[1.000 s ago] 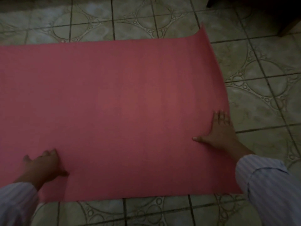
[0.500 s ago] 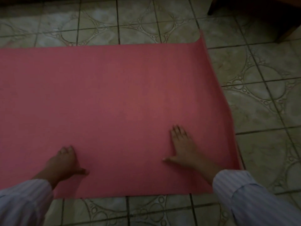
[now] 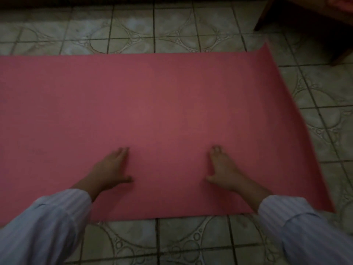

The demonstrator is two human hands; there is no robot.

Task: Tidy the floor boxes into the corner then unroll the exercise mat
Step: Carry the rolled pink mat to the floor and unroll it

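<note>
Pink foam makes up the flat exercise mat (image 3: pixel 156 104), which lies unrolled on the patterned, grey-green tiled floor (image 3: pixel 172 243) and fills most of the view. Its long axis runs left to right: the left part carries on past the frame edge, while its short right end lies in view, with the far right corner curling slightly up off the tiles. The near long edge sits just ahead of the person's striped, pale blue sleeves (image 3: pixel 44 226).

Both hands rest palm-down on the mat, close to that near edge and towards the right end. The left hand (image 3: pixel 111 169) lies flat with its fingers held together and pointing away and a little to the right, the thumb stretched out sideways. The right hand (image 3: pixel 222 169) lies well apart from it, nearer the mat's end, also flat, fingers together and pointing away, thumb out towards the left hand. Neither hand grips anything; each is open and pressed on the surface.

Dark wooden furniture legs (image 3: pixel 262 15) stand on the tiles beyond the far right corner.
</note>
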